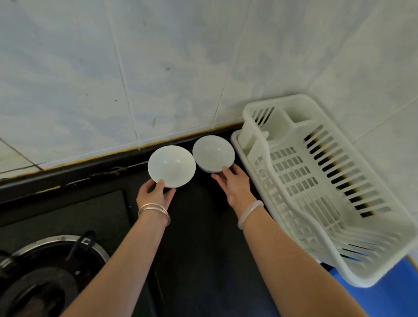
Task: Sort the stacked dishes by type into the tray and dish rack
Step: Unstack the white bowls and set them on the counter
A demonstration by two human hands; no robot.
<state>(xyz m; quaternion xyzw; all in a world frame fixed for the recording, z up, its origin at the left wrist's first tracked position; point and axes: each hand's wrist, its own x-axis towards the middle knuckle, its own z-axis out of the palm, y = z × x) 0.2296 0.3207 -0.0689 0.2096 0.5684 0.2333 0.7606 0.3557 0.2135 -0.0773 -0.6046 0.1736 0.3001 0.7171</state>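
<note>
two white bowls sit side by side over the far edge of the dark counter point(198, 231), close to the tiled wall point(160, 57). both are round, plain and glossy inside, open side up and tipped a little toward the camera. the left bowl point(171, 164) is pinched at its near rim by the left hand point(155, 191), thumb lying over the rim on the inside and the other fingers curled beneath it. the right bowl point(213, 153) looks slightly smaller and shows a grey band along its near underside; the right hand point(236, 182) holds it there, with thumb and fingertips curled against the outside just below the rim. the two bowls' rims are almost touching; whether either bowl rests on the counter cannot be told. just to the right of the right bowl stands a white plastic dish rack point(302, 98) with slotted walls, a grid floor and a divided pocket at its far end, with nothing in it. thin metal bangles point(154, 210) circle the left wrist and a pale bracelet point(250, 213) the right. a gas burner point(44, 270) is at the lower left, and a blue surface point(390, 304) shows under the rack's near end.
</note>
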